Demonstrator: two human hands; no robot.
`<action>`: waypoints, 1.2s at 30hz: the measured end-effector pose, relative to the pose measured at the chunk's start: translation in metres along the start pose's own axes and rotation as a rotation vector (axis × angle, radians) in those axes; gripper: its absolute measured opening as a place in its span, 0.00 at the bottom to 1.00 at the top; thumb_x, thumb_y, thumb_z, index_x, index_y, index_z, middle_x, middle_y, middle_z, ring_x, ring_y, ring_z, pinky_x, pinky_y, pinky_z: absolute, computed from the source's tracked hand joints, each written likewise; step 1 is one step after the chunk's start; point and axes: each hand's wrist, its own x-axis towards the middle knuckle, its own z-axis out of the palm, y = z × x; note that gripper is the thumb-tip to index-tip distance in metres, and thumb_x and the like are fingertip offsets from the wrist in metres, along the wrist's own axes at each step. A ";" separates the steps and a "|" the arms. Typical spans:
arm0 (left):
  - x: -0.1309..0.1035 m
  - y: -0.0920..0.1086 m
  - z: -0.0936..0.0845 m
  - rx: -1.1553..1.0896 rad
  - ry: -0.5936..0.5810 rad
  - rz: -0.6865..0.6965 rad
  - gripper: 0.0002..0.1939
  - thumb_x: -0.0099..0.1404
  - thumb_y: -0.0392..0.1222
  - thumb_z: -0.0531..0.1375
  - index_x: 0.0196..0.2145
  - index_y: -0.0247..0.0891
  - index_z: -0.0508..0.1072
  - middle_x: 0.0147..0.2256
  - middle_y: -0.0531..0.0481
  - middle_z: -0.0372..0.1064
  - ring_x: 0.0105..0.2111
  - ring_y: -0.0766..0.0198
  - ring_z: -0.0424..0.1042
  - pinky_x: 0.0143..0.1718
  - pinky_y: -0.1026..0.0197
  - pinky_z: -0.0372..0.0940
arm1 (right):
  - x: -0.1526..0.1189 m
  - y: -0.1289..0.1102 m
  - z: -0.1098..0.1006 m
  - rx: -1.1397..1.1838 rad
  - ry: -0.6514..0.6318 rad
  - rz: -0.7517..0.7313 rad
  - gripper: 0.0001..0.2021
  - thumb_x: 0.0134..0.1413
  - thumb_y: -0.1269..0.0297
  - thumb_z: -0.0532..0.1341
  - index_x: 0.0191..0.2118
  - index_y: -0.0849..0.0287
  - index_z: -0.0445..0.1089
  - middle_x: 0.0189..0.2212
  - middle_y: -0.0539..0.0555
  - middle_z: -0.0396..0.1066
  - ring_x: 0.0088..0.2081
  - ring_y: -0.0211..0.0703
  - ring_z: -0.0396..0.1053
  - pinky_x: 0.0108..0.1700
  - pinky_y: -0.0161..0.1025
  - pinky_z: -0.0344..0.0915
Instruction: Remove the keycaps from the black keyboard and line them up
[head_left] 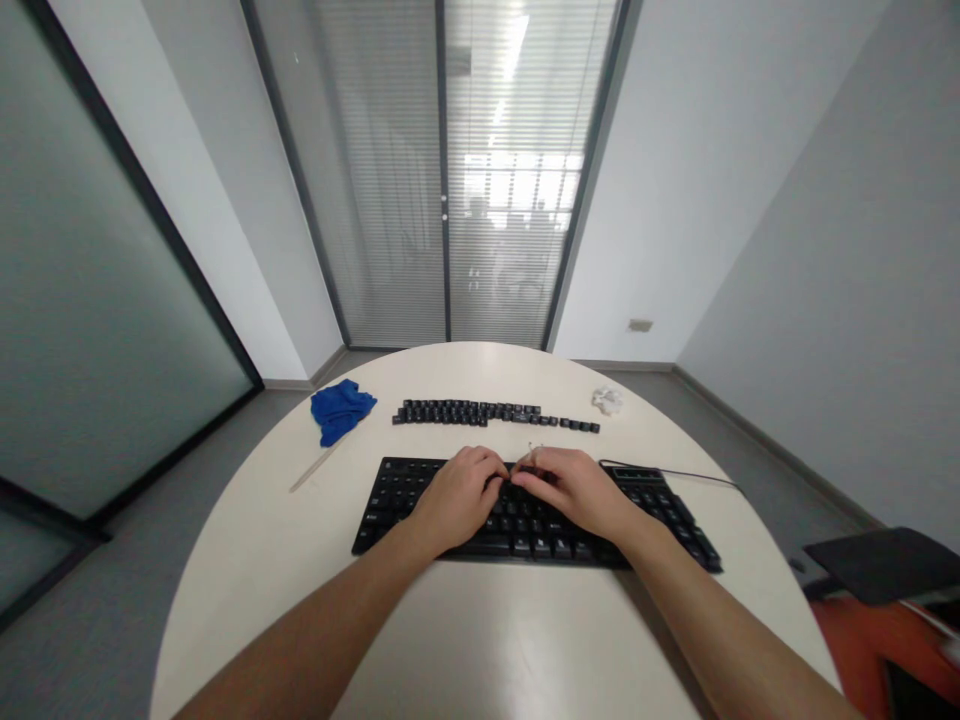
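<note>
A black keyboard lies across the table in front of me. My left hand rests over its middle, fingers bent and drawn together near the far edge. Close beside it on the right, my right hand has its thumb and fingers pinched on something thin and too small to make out. The fingertips of both hands nearly meet above the far rows of keys. Beyond the keyboard, loose black keycaps stand in rows, with a thinner line of them trailing to the right.
A blue cloth lies at the far left of the round table, with a thin stick beside it. Crumpled white material sits at the far right. The keyboard's cable runs off rightward. A chair stands at the right.
</note>
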 end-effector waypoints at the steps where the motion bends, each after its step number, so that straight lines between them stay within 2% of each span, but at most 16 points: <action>1: 0.000 0.001 -0.001 0.003 -0.001 0.001 0.09 0.69 0.35 0.53 0.39 0.39 0.73 0.41 0.47 0.71 0.45 0.58 0.67 0.51 0.55 0.63 | 0.000 0.001 0.000 0.001 0.020 0.021 0.14 0.63 0.53 0.57 0.40 0.56 0.74 0.33 0.53 0.76 0.32 0.42 0.70 0.37 0.36 0.63; 4: 0.000 0.002 -0.001 0.010 -0.005 0.008 0.10 0.70 0.37 0.52 0.39 0.39 0.74 0.42 0.47 0.72 0.45 0.58 0.67 0.52 0.54 0.63 | 0.000 0.005 0.000 0.039 0.067 0.082 0.13 0.64 0.55 0.56 0.42 0.56 0.73 0.33 0.53 0.76 0.31 0.42 0.70 0.36 0.36 0.64; 10: -0.003 0.000 0.001 0.011 -0.025 0.053 0.10 0.68 0.41 0.56 0.45 0.40 0.74 0.48 0.45 0.71 0.51 0.55 0.66 0.56 0.50 0.61 | 0.000 0.006 -0.001 0.080 0.044 0.072 0.13 0.64 0.56 0.55 0.37 0.57 0.73 0.31 0.52 0.75 0.30 0.42 0.70 0.37 0.37 0.64; 14: -0.002 0.001 0.001 0.017 -0.050 0.071 0.12 0.67 0.43 0.58 0.47 0.41 0.74 0.50 0.45 0.70 0.52 0.55 0.65 0.57 0.50 0.60 | -0.001 0.005 -0.002 0.084 0.039 0.070 0.14 0.64 0.55 0.54 0.35 0.57 0.72 0.31 0.53 0.75 0.30 0.42 0.69 0.36 0.38 0.65; 20: -0.001 -0.001 -0.002 0.020 -0.082 0.062 0.12 0.65 0.45 0.61 0.45 0.42 0.74 0.49 0.46 0.70 0.50 0.55 0.66 0.56 0.50 0.61 | -0.002 0.000 -0.003 0.199 0.034 0.061 0.18 0.67 0.53 0.50 0.35 0.57 0.72 0.33 0.54 0.75 0.33 0.43 0.71 0.39 0.39 0.67; 29: -0.001 -0.006 0.000 0.007 -0.089 0.050 0.10 0.65 0.46 0.61 0.43 0.45 0.77 0.48 0.47 0.69 0.50 0.56 0.66 0.55 0.52 0.61 | 0.001 0.012 0.004 0.300 0.074 0.113 0.17 0.66 0.51 0.52 0.37 0.58 0.70 0.26 0.51 0.72 0.30 0.42 0.71 0.37 0.38 0.67; 36: -0.001 -0.005 -0.001 -0.010 -0.078 0.038 0.09 0.65 0.45 0.62 0.42 0.45 0.77 0.49 0.48 0.69 0.50 0.56 0.66 0.55 0.51 0.61 | 0.001 0.014 0.005 0.309 0.094 0.121 0.17 0.65 0.50 0.53 0.37 0.58 0.70 0.26 0.51 0.73 0.30 0.42 0.72 0.38 0.38 0.67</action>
